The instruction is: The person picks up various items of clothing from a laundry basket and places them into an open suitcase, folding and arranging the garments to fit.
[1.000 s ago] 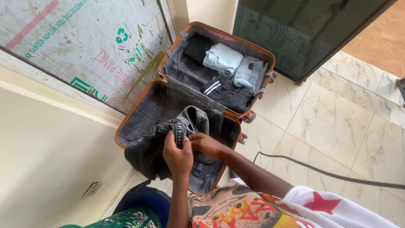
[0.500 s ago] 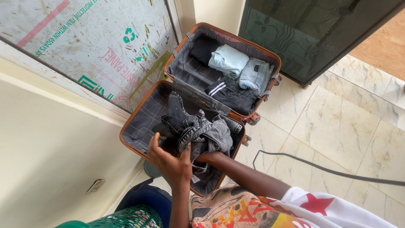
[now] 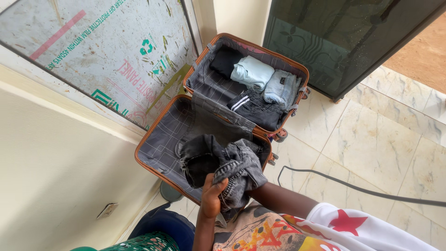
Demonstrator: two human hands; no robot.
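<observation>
Below, a floor (image 3: pixel 371 135) of glossy, veined marble tiles carries an open suitcase (image 3: pixel 160 122) with an orange-brown rim and grey checked lining, set against a cream wall (image 3: pixel 55 162) and a film-covered panel (image 3: pixel 102 51); a dark glass door (image 3: pixel 334 37) stands beyond. A thin black cable (image 3: pixel 353 187) lies across the tiles. The far half holds folded clothes (image 3: pixel 260 86): pale blue, faded denim, black with white stripes. The left hand (image 3: pixel 211 197) is closed on bunched, dark grey jeans (image 3: pixel 220 165), coarse and crumpled, held over the near half. The right hand is hidden beneath the cloth; its grip cannot be told.
</observation>
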